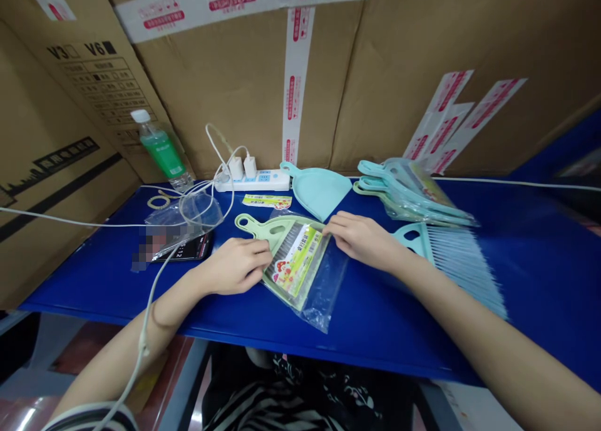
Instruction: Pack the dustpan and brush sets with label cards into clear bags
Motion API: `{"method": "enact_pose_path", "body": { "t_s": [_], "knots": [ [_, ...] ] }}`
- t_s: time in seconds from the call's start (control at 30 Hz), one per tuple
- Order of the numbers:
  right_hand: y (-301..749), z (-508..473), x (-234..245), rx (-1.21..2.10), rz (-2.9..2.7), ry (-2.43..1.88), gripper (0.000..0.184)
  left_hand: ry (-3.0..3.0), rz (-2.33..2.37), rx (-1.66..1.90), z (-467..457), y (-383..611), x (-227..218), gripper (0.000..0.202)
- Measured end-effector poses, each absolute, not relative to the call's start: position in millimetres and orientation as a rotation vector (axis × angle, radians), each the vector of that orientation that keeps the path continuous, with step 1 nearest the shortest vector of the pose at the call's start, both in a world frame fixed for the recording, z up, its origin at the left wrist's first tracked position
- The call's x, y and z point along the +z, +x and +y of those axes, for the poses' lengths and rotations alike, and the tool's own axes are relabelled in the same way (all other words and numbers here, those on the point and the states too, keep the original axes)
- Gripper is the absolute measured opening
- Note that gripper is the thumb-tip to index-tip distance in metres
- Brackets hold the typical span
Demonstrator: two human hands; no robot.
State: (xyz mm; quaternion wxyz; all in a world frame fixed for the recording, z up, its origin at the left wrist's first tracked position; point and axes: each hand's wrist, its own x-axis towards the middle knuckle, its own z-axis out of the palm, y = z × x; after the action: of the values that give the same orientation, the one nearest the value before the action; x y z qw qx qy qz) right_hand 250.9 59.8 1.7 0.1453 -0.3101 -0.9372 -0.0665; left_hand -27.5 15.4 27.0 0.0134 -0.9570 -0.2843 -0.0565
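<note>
A light green dustpan-and-brush set (288, 255) with a printed label card lies in a clear plastic bag (323, 293) on the blue table (539, 262). My left hand (237, 265) is closed, pinching the bag's left edge beside the dustpan. On the top right edge of the same bag rests my right hand (359, 237), its fingers curled and pressed on the plastic. A loose pale blue brush (451, 255) lies just right of my right hand.
An empty pale blue dustpan (319, 190) and a label card (267, 200) lie behind the bag. A stack of bagged sets (413, 193) sits at the back right. A power strip (256, 179), cables, green bottle (162, 149), phone (190, 249) and empty bags stand left. Cardboard boxes wall the back.
</note>
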Motion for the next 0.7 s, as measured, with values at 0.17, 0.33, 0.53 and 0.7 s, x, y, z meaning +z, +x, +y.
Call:
{"method": "enact_pose_path", "body": {
  "t_s": [0.17,0.33,0.53,0.7],
  "knots": [
    [251.7,51.7,10.8,-0.027,-2.758,-0.946,0.030,-2.927,-0.916,-0.154,18.1,-29.2,23.6,0.019],
    [253.8,44.6,17.9,0.246,-2.785,-1.015,0.029,-2.855,-0.944,-0.188,19.6,-31.0,21.8,0.021],
    [255.7,40.7,22.9,0.304,-2.749,-1.184,0.030,-2.817,-0.969,-0.199,20.2,-31.3,20.9,0.021],
    [253.6,40.9,22.9,0.349,-2.724,-1.279,0.020,-2.796,-0.986,-0.180,19.6,-30.5,20.3,0.020]
  ]
}}
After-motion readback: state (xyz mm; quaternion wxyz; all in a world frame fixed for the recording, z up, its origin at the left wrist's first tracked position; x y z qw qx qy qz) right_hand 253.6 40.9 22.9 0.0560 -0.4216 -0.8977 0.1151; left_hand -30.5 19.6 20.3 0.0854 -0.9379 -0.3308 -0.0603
